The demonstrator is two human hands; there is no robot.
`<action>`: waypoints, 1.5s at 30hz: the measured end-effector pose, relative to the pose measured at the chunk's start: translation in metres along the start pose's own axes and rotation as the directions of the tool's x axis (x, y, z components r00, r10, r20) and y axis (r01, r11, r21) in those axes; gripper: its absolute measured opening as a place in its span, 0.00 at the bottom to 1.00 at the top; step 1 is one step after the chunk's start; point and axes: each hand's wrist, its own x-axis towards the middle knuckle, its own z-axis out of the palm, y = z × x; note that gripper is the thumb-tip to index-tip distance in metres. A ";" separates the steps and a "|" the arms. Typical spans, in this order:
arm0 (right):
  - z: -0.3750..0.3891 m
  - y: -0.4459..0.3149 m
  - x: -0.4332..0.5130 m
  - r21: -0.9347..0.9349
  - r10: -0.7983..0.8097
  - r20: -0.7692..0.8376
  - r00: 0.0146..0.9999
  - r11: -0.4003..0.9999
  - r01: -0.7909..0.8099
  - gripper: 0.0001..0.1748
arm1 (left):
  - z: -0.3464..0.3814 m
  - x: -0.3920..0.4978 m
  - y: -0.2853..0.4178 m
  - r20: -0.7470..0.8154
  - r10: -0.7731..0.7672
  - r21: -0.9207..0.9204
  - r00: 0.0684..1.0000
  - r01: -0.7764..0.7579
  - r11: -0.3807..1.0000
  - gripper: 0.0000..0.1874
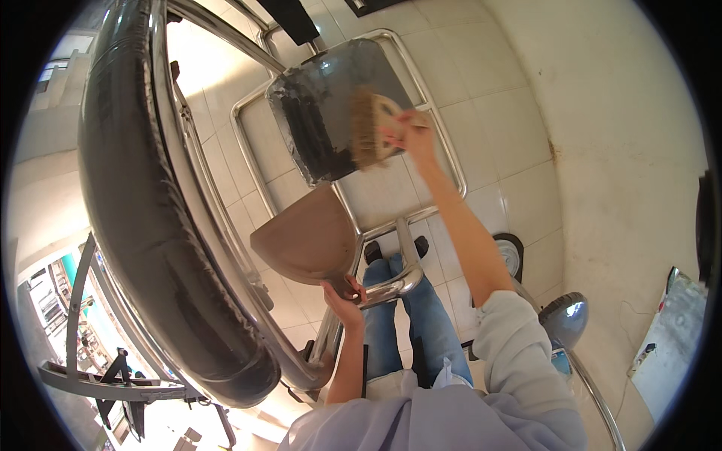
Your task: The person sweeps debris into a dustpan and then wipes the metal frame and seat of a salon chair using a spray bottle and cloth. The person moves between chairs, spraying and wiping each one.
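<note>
A hand brush with tan bristles and a pale handle is gripped in my right hand. Its blurred bristles lie over a worn black vinyl seat pad; whether they touch it I cannot tell. The vinyl is cracked and peeling along the pad's left and lower edges. Below the pad, my left hand holds the handle of a brown dustpan, its wide straight edge facing the pad. No debris can be made out in the pan.
Chrome tubing frames the pad and crosses before my legs. A long padded black vinyl bolster with a frayed seam runs down the left. To the right stand a wall and a second rounded pad. Floor tiles surround the frame.
</note>
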 end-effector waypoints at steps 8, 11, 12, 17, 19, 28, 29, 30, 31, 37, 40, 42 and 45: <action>-0.002 -0.033 -0.073 -0.256 -0.214 0.073 0.974 0.940 0.226 0.04 | 0.004 -0.009 0.006 0.093 -0.036 -0.101 0.995 0.045 0.994 0.31; 0.065 0.013 -0.072 -0.304 0.053 0.271 0.961 0.952 0.033 0.05 | 0.006 -0.007 0.007 0.054 -0.084 -0.141 0.995 0.091 0.986 0.30; 0.088 0.025 -0.059 -0.343 0.065 0.320 0.945 0.938 0.052 0.02 | 0.005 -0.006 0.008 0.015 -0.097 -0.139 0.995 0.098 0.985 0.30; 0.139 0.034 0.041 -0.195 -0.098 0.152 0.983 0.973 0.127 0.02 | 0.000 0.005 0.005 -0.094 -0.076 -0.164 0.993 0.060 0.985 0.30; 0.113 0.015 0.063 -0.041 -0.118 0.130 0.984 0.991 0.125 0.02 | 0.000 0.009 0.004 -0.155 -0.122 -0.143 0.980 0.100 0.985 0.29; -0.027 -0.111 0.060 -0.704 -0.494 0.061 0.867 0.595 0.388 0.03 | 0.014 0.005 0.001 -0.198 -0.120 -0.178 0.973 0.085 0.980 0.28; -0.022 -0.115 0.056 -0.562 -0.344 0.045 0.938 0.768 0.309 0.04 | 0.017 0.006 0.000 -0.221 -0.148 -0.186 0.964 0.107 0.977 0.28; -0.014 -0.112 0.050 -0.389 -0.187 0.069 0.980 0.899 0.199 0.06 | 0.019 0.005 -0.001 -0.232 -0.157 -0.187 0.960 0.115 0.976 0.28; -0.002 -0.105 0.044 -0.415 -0.002 0.186 0.983 0.906 0.080 0.07 | 0.022 0.004 -0.002 -0.227 -0.153 -0.185 0.962 0.112 0.976 0.28; 0.127 0.014 0.034 -0.460 0.364 0.526 0.769 0.882 -0.103 0.03 | 0.046 0.006 -0.001 -0.278 -0.127 -0.142 0.952 0.090 0.986 0.29; 0.154 0.019 0.074 -0.232 0.241 0.380 0.893 0.959 -0.160 0.02 | 0.060 0.008 -0.002 -0.264 -0.118 -0.128 0.957 0.087 0.988 0.30; 0.149 0.006 0.102 -0.124 0.111 0.288 0.951 0.989 -0.078 0.01 | 0.067 0.008 -0.004 -0.257 -0.122 -0.116 0.959 0.094 0.989 0.30; 0.097 -0.029 0.137 0.016 0.082 0.156 0.984 0.996 -0.085 0.02 | 0.075 0.011 -0.008 -0.225 -0.119 -0.114 0.967 0.096 0.989 0.29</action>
